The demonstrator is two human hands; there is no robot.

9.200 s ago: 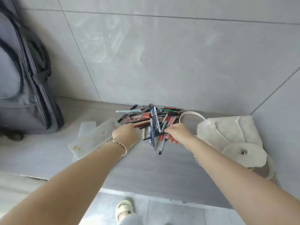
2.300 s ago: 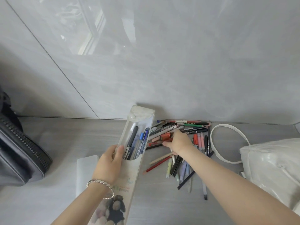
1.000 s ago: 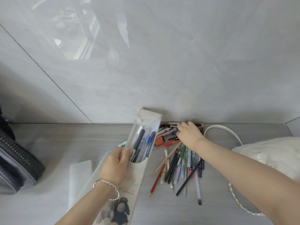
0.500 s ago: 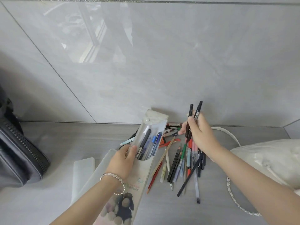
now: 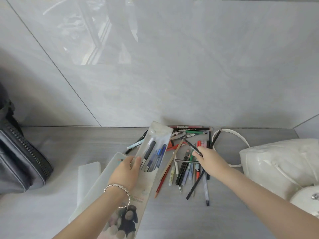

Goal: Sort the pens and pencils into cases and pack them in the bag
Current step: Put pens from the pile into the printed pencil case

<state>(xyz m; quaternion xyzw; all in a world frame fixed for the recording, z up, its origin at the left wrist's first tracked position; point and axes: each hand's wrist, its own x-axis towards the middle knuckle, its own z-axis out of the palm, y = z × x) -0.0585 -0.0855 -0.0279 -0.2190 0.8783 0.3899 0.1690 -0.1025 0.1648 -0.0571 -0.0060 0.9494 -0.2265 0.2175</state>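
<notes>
My left hand (image 5: 126, 172) grips a clear pencil case (image 5: 156, 135) with a cartoon print, tilted up off the grey ledge, flap open toward the wall. Several pens (image 5: 151, 154), black and blue, stand inside it. To its right a loose pile of pens and pencils (image 5: 183, 171) lies spread on the ledge. My right hand (image 5: 209, 160) is low over that pile, fingers closed on thin black pens (image 5: 191, 146) that stick out toward the wall. A white bag (image 5: 276, 163) sits at the right, with its strap (image 5: 231, 133) looped toward the pile.
A frosted case (image 5: 112, 163) lies under the held case, and a translucent white case (image 5: 88, 178) lies flat to its left. A dark grey zipped bag (image 5: 20, 161) stands at the far left. The tiled wall (image 5: 172, 75) rises right behind the pile.
My right hand picked black pens from the back of the pile, lifted them upright, and has now come down over the pile with them. My left hand keeps holding the case.
</notes>
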